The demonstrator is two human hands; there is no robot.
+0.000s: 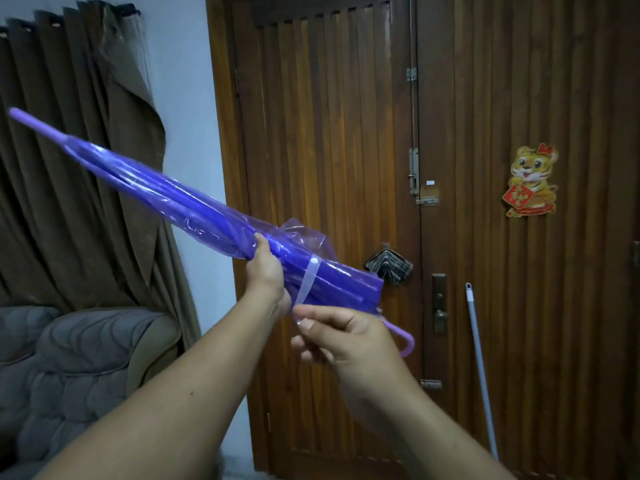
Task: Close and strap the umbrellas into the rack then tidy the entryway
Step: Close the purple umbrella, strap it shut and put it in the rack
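Left hand [265, 271] grips furled purple umbrella [166, 199] mid-frame, steadying it; right hand [346, 336] pinches closure strap [307, 284] to fasten.

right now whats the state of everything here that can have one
translucent purple plastic umbrella: folded shut, held tilted, tip up left
clear strap with white snap: wrapped across the canopy, free end pinched, fastening unclear
left hand: grips the folded canopy
right hand: pinches the strap end
brown slatted wooden double door: closed
dark striped umbrella: folded, behind the purple one
brown curtain: drawn
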